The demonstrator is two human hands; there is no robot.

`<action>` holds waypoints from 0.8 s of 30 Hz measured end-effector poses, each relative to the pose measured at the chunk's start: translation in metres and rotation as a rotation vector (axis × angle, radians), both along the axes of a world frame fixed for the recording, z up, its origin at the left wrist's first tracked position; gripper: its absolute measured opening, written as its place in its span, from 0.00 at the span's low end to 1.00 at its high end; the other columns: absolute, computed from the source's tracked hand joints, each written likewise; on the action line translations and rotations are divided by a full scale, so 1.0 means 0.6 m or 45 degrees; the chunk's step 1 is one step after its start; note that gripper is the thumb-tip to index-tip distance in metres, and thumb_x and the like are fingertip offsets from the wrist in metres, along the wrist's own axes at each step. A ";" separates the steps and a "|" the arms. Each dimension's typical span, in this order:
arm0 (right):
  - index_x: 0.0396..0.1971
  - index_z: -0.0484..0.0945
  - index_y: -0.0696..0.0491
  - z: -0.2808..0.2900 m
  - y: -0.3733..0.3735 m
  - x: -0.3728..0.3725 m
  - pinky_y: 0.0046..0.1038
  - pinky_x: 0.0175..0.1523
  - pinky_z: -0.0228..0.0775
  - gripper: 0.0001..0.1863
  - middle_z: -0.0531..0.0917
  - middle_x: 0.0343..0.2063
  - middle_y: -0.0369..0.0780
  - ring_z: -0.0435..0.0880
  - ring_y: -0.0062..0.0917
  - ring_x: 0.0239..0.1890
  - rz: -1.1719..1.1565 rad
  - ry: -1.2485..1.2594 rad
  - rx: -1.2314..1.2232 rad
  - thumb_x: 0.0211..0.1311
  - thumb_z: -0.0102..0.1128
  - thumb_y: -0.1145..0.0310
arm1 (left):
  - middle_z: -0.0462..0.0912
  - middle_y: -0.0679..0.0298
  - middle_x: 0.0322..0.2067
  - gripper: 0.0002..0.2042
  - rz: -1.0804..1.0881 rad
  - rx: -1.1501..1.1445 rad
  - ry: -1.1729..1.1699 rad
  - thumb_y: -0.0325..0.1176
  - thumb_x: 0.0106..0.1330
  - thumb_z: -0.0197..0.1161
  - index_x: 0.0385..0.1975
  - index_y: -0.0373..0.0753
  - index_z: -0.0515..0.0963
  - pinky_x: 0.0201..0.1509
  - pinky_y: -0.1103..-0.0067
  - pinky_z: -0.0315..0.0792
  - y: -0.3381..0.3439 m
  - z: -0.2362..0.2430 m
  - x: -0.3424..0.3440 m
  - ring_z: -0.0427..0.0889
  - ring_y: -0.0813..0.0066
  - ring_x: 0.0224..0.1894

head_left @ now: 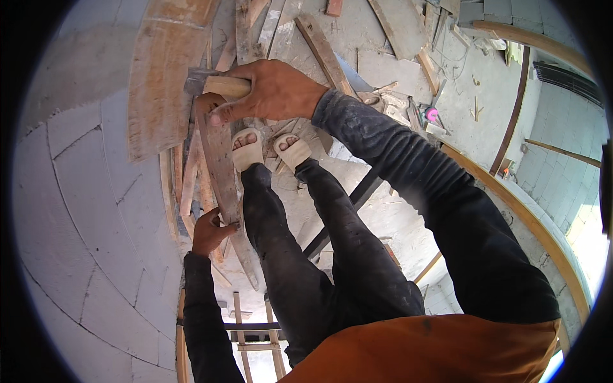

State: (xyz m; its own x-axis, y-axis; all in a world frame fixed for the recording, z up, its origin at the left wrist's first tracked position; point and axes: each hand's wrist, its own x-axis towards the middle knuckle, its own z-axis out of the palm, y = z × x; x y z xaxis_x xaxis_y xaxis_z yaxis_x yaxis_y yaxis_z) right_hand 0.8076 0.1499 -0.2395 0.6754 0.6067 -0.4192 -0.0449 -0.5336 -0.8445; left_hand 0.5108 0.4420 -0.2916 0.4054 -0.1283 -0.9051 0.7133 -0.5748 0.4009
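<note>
My right hand (pixel 281 89) is closed around the light wooden handle (pixel 230 87) of what looks like a hammer. Its grey head (pixel 196 82) sticks out to the left, over the upper end of a long worn wooden plank (pixel 220 163). The right thumb is beside that end of the plank; whether it touches is unclear. Lower down, my left hand (pixel 212 233) grips the plank's edges, thumb on one side and fingers partly hidden behind. The plank slants past my left leg, beside the grey block wall.
A stained plywood sheet (pixel 169 83) rests against the block wall (pixel 96 210). Loose boards (pixel 322 51) and debris litter the floor ahead. A tool with a pink disc (pixel 431 115) lies to the right. A black bar (pixel 367 191) crosses behind my legs; my sandalled feet (pixel 248 143) stand near the plank.
</note>
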 end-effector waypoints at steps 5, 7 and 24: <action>0.54 0.87 0.57 -0.017 0.036 0.009 0.33 0.53 0.81 0.42 0.91 0.38 0.44 0.89 0.35 0.41 0.075 0.094 0.001 0.50 0.81 0.36 | 0.91 0.59 0.38 0.30 0.238 -0.237 0.082 0.31 0.54 0.78 0.58 0.27 0.81 0.45 0.78 0.80 0.018 -0.032 -0.020 0.88 0.77 0.37; 0.54 0.87 0.57 -0.016 0.034 0.020 0.32 0.54 0.81 0.41 0.90 0.39 0.44 0.89 0.34 0.43 0.088 0.183 -0.019 0.49 0.82 0.38 | 0.91 0.58 0.40 0.28 0.229 -0.261 0.073 0.32 0.54 0.78 0.56 0.27 0.82 0.46 0.78 0.80 0.012 -0.034 -0.003 0.88 0.77 0.37; 0.56 0.85 0.54 -0.163 -0.005 -0.019 0.33 0.63 0.74 0.41 0.89 0.48 0.43 0.86 0.33 0.55 -0.410 0.501 -0.002 0.48 0.83 0.40 | 0.90 0.56 0.34 0.34 -0.167 -0.047 0.066 0.48 0.50 0.78 0.55 0.30 0.84 0.44 0.73 0.78 0.043 -0.150 0.070 0.87 0.67 0.34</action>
